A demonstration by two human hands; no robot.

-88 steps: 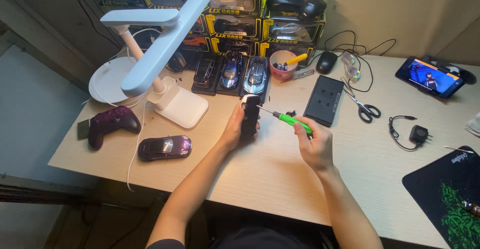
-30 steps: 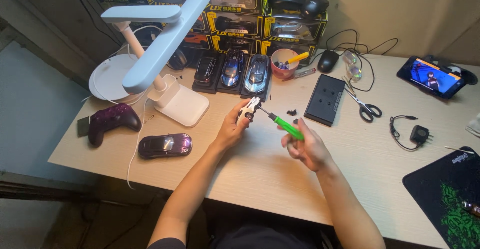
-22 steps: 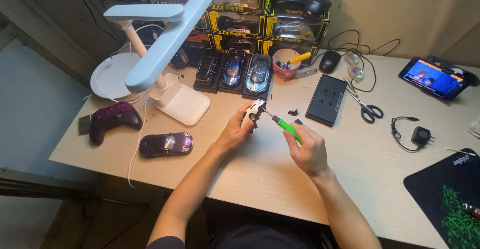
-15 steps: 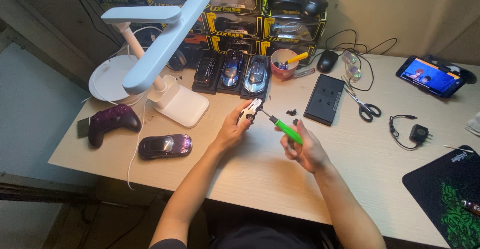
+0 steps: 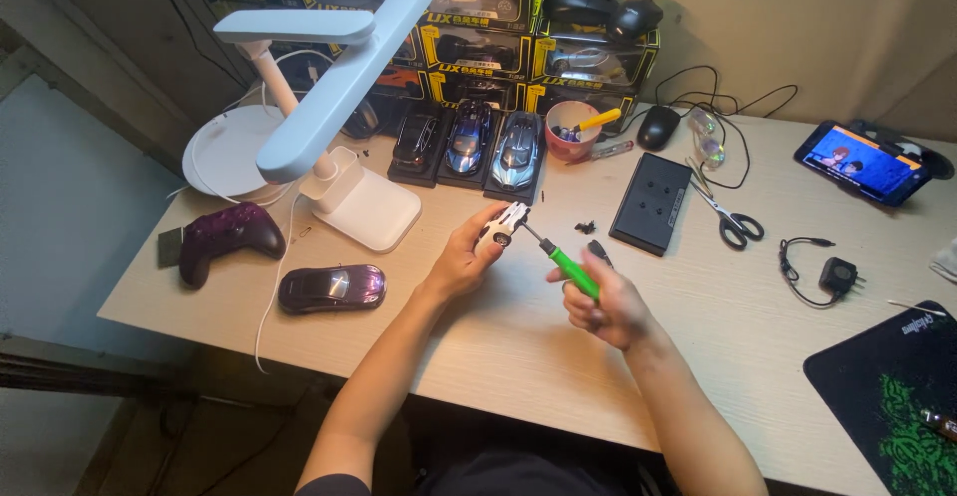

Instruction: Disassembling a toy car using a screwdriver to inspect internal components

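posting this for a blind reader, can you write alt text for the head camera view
Seen from above, a person's left hand holds a small white toy car part while the right hand points a green screwdriver at it over a wooden desk. Around them sit a white lamp, a purple toy car, a purple gamepad, scissors and a phone.

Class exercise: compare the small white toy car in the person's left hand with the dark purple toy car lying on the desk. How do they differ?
The white toy car is pinched in the left hand above the desk, with a green-handled screwdriver from the right hand at it; the purple toy car lies untouched. The white one looks smaller and tilted; the purple one sits level on its wheels. Both are model cars.
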